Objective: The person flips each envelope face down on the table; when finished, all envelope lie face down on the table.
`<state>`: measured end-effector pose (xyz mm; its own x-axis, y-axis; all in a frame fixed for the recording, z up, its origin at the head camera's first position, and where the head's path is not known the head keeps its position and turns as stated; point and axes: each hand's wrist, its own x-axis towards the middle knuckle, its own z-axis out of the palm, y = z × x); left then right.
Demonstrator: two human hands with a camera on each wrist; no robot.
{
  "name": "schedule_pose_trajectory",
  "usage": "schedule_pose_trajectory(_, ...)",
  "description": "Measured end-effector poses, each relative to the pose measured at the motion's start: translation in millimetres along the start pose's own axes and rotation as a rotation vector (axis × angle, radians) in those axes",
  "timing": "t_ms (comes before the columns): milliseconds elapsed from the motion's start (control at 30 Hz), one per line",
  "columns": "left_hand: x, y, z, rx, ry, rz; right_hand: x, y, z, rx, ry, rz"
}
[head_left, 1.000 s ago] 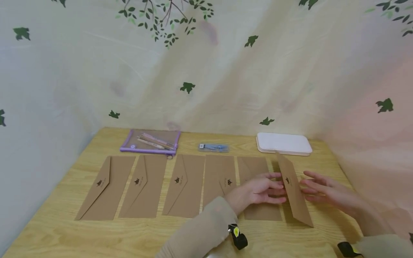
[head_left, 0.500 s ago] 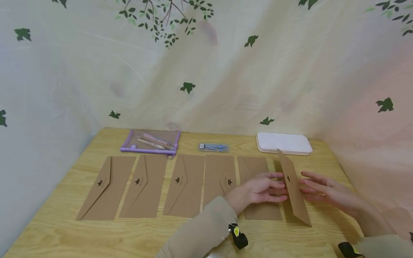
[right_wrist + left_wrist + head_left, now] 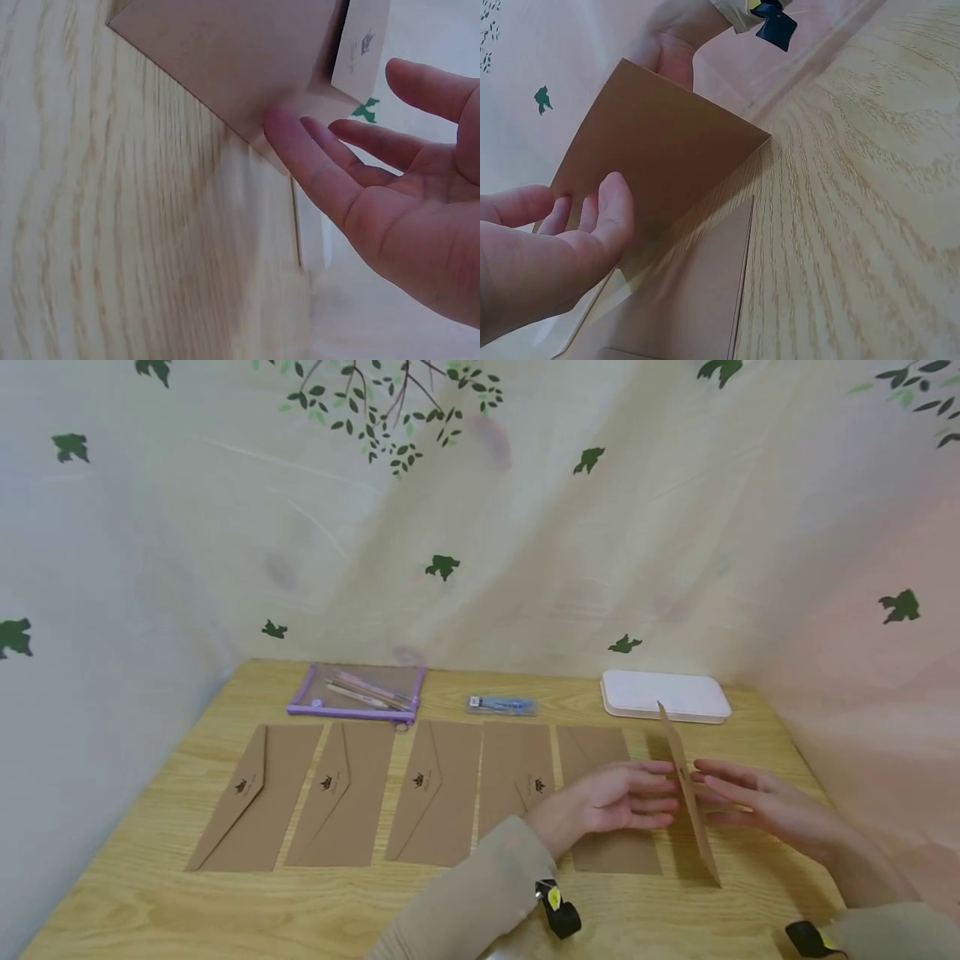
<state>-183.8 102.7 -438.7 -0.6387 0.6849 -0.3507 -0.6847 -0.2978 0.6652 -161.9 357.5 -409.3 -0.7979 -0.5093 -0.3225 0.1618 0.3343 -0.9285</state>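
A brown kraft envelope point(image 3: 693, 822) stands on edge between my two hands at the right of the table, nearly edge-on in the head view. My left hand point(image 3: 603, 797) has its extended fingertips against the envelope's left face. On the other face, the extended fingers of my right hand point(image 3: 772, 814) touch it. The left wrist view shows its plain side point(image 3: 667, 127); in the right wrist view a crown-printed flap point(image 3: 364, 49) sticks out from it. Below my left hand lies a flat envelope point(image 3: 618, 852), partly covered. Several more envelopes point(image 3: 450, 810) lie in a row to the left.
Along the back of the table point(image 3: 225, 910) lie a purple-edged pouch point(image 3: 352, 689) with pens, a small clear pack point(image 3: 502, 705) with something blue inside, and a white flat case point(image 3: 666, 695). A printed cloth point(image 3: 517, 568) hangs behind.
The upright envelope has turned, so its crown-printed face is now seen almost edge-on. Both hands stay close to it, with the left shifted slightly right. The head view has shifted slightly.
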Motion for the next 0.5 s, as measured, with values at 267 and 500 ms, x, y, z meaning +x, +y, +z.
schedule_pose_trajectory(267, -0.9, 2.2, 3.8, 0.005, 0.023, 0.018, -0.6, -12, 11, 0.037, -0.006, -0.012)
schedule_pose_trajectory(500, -4.1, 2.5, 7.7, 0.047, -0.018, -0.004, -0.9, -14, 14, 0.018, -0.002, -0.039)
